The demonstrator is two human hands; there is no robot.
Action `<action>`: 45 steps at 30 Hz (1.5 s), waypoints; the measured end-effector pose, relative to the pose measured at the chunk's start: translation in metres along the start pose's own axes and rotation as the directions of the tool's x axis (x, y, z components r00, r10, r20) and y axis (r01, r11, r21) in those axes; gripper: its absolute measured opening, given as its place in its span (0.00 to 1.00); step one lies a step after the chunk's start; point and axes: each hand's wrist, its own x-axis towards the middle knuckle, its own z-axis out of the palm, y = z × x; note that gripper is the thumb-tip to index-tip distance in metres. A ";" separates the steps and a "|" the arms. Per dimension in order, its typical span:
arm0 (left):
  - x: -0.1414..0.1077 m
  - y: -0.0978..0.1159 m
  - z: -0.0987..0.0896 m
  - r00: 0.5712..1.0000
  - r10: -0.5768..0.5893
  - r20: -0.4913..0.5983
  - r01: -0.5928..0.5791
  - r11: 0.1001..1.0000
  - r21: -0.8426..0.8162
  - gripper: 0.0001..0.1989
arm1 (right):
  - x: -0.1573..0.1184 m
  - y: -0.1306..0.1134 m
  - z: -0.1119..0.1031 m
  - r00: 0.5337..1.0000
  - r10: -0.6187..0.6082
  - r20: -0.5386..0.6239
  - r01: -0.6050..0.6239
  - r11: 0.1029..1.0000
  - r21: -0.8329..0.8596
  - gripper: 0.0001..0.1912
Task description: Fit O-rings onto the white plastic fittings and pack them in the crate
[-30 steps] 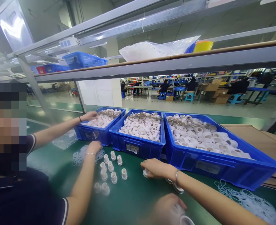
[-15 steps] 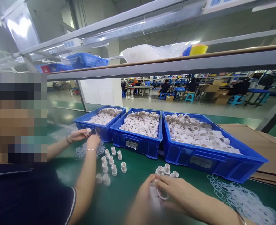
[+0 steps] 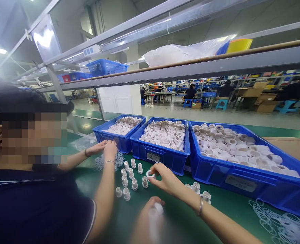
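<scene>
My right hand (image 3: 164, 178) reaches left over the group of white plastic fittings (image 3: 134, 184) standing on the green table. Its thumb and fingers pinch a white plastic ring (image 3: 150, 174), just above the nearest fitting. Lower down, my left hand (image 3: 146, 217) is blurred, with its fingers closed around white tubular plastic fittings (image 3: 153, 218); how many it holds is unclear. A smaller cluster of white fittings (image 3: 196, 187) stands partly behind my right forearm.
Three blue bins (image 3: 160, 158) of white plastic parts line the back. Thin clear rings (image 3: 279, 220) lie in a heap at right, with another pile (image 3: 119, 161) near the co-worker's hands (image 3: 109, 149) at left. A shelf (image 3: 180, 73) runs overhead.
My right hand has parted from my left hand and moved up and left to the standing fittings, pinching the ring. My left hand stays low. The camera view has turned left.
</scene>
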 end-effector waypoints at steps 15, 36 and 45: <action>0.004 0.069 0.009 0.999 0.012 -0.030 -0.009 0.996 0.092 0.21 | -0.025 0.032 -0.033 0.858 0.167 0.486 0.193 0.772 -0.605 0.11; 0.099 0.241 -0.101 0.903 0.397 -0.165 -0.364 0.910 0.201 0.26 | 0.068 0.014 0.009 0.991 -0.041 0.130 0.072 0.966 -0.247 0.12; 0.085 0.243 -0.090 0.886 0.437 -0.154 -0.395 0.887 0.239 0.12 | 0.063 0.042 0.034 0.885 0.111 0.453 0.144 0.859 -0.491 0.15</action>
